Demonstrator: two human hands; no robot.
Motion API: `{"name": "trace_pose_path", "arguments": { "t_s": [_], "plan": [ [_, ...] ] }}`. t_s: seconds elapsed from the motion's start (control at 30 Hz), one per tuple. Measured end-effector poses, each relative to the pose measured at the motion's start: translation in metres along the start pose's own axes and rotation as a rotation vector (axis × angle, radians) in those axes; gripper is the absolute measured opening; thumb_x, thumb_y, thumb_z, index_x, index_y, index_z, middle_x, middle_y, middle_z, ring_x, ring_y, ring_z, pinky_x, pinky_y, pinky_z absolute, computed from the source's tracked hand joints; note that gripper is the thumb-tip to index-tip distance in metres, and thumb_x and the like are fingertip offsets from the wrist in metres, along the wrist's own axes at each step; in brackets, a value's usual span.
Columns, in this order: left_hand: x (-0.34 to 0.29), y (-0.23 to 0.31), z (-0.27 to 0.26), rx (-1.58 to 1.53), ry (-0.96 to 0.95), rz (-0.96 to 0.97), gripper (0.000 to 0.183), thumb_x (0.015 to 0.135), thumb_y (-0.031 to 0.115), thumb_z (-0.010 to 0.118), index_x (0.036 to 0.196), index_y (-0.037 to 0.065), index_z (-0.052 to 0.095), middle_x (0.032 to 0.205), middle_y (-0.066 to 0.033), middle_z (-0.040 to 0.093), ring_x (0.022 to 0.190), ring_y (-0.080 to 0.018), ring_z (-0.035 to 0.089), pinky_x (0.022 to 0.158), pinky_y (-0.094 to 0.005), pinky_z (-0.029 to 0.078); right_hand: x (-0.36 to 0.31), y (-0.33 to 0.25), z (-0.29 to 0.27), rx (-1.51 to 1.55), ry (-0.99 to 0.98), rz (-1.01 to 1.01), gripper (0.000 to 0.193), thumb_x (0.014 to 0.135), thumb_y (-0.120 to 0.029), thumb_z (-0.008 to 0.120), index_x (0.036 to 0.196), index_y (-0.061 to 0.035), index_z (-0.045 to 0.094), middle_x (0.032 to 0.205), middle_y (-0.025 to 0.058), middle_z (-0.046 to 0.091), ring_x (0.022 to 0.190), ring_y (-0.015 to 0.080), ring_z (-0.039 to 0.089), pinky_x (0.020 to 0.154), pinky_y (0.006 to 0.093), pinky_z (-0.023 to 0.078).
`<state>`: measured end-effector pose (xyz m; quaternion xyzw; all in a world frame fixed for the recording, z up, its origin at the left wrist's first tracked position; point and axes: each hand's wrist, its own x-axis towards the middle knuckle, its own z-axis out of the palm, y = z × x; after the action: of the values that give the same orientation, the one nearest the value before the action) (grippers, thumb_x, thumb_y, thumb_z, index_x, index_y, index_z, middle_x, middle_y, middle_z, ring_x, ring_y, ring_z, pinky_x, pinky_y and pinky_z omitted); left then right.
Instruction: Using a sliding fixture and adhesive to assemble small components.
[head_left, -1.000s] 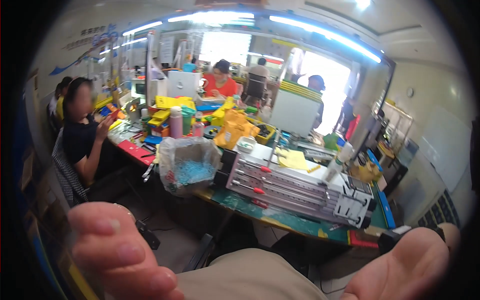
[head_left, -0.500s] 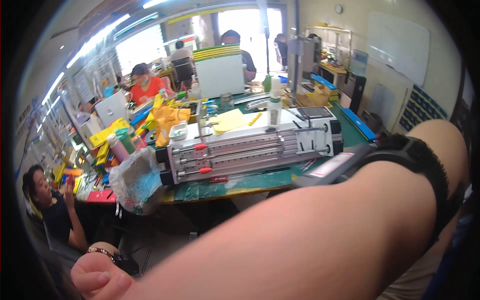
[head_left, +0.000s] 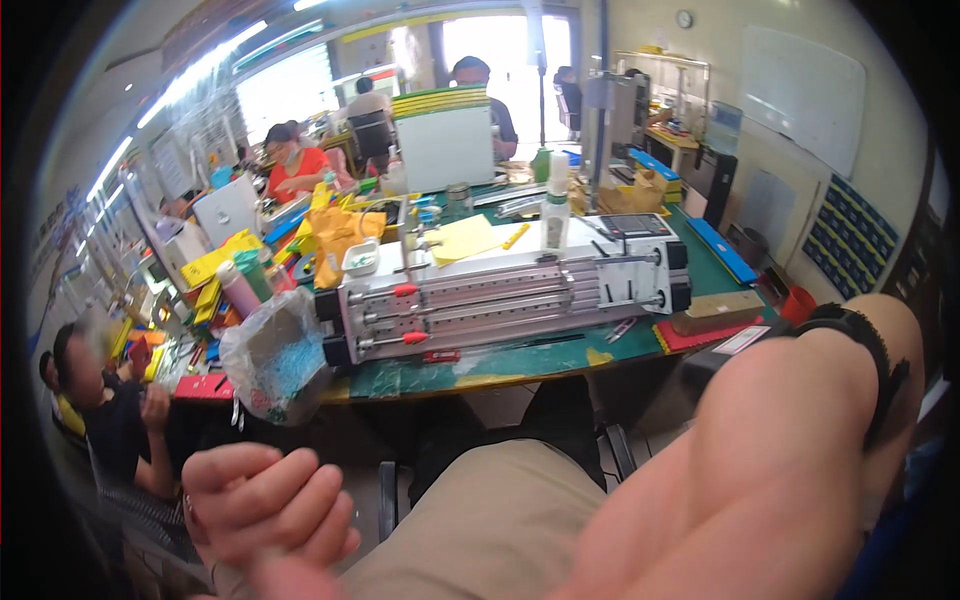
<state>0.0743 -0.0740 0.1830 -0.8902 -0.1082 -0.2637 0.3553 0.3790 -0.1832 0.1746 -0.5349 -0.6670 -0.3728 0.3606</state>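
My left hand [head_left: 270, 505] is raised at the lower left, knuckles up and fingers curled into a loose fist with nothing visible in it. A ring shows at its edge. My right arm [head_left: 760, 430] fills the lower right, close and blurred; its fingers cannot be made out. A black strap [head_left: 875, 365] circles that arm, and a dark device with a pale label [head_left: 740, 342] sits beside it. Neither hand touches the long metal machine [head_left: 490, 300] with rails and red-tipped rods on the green-topped bench [head_left: 540, 350] ahead.
A plastic-lined bin [head_left: 275, 365] with blue scraps hangs at the bench's front. A white bottle [head_left: 554, 215], yellow paper [head_left: 465, 240] and a brown block [head_left: 715, 312] on a red mat lie around the machine. Co-workers sit at the left and far side. My lap [head_left: 490, 520] is below.
My right arm has drawn back to the right, uncovering my lap, the brown block and the red mat. My left hand shows larger, further right and curled.
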Motion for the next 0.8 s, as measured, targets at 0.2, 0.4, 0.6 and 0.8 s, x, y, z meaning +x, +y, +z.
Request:
{"name": "trace_pose_path", "arguments": {
  "t_s": [0.2, 0.4, 0.6, 0.8],
  "plan": [
    [-0.001, -0.02, 0.065, -0.266, -0.152, 0.011, 0.014, 0.093, 0.021, 0.08, 0.094, 0.009, 0.072, 0.098, -0.0054, 0.074, 0.089, -0.0202, 0.073, 0.076, -0.0335, 0.057, 0.002, 0.005, 0.009, 0.118, 0.021, -0.076, 0.025, 0.116, -0.023, 0.05, 0.135, -0.0169, 0.064, 0.123, -0.0019, 0.068, 0.118, 0.0206, 0.066, 0.092, 0.0287, 0.058],
    [-0.113, 0.016, 0.192, -0.426, -0.831, -0.266, 0.022, 0.093, 0.027, 0.079, 0.106, 0.01, 0.074, 0.103, -0.0065, 0.074, 0.103, -0.0276, 0.072, 0.091, -0.0421, 0.056, -0.003, 0.017, 0.018, 0.125, 0.103, -0.033, 0.025, 0.116, -0.023, 0.05, 0.136, -0.0168, 0.064, 0.124, -0.002, 0.068, 0.119, 0.0206, 0.065, 0.092, 0.0286, 0.058],
    [-0.22, 0.068, 0.275, -0.546, -1.117, -0.527, 0.029, 0.09, 0.029, 0.079, 0.112, 0.011, 0.079, 0.121, -0.0081, 0.076, 0.123, -0.032, 0.07, 0.102, -0.0468, 0.056, -0.009, 0.032, 0.013, 0.068, 0.137, -0.03, 0.026, 0.116, -0.024, 0.049, 0.137, -0.0168, 0.064, 0.125, -0.002, 0.068, 0.12, 0.0207, 0.065, 0.092, 0.0285, 0.058],
    [-0.216, 0.083, 0.324, -0.624, -0.911, -0.549, 0.027, 0.089, 0.029, 0.079, 0.11, 0.011, 0.08, 0.12, -0.0076, 0.076, 0.125, -0.0329, 0.068, 0.104, -0.047, 0.055, -0.008, 0.039, 0.007, -0.002, 0.131, -0.08, 0.027, 0.117, -0.024, 0.049, 0.138, -0.0168, 0.064, 0.126, -0.002, 0.068, 0.121, 0.0208, 0.065, 0.093, 0.0285, 0.058]
  ]
}}
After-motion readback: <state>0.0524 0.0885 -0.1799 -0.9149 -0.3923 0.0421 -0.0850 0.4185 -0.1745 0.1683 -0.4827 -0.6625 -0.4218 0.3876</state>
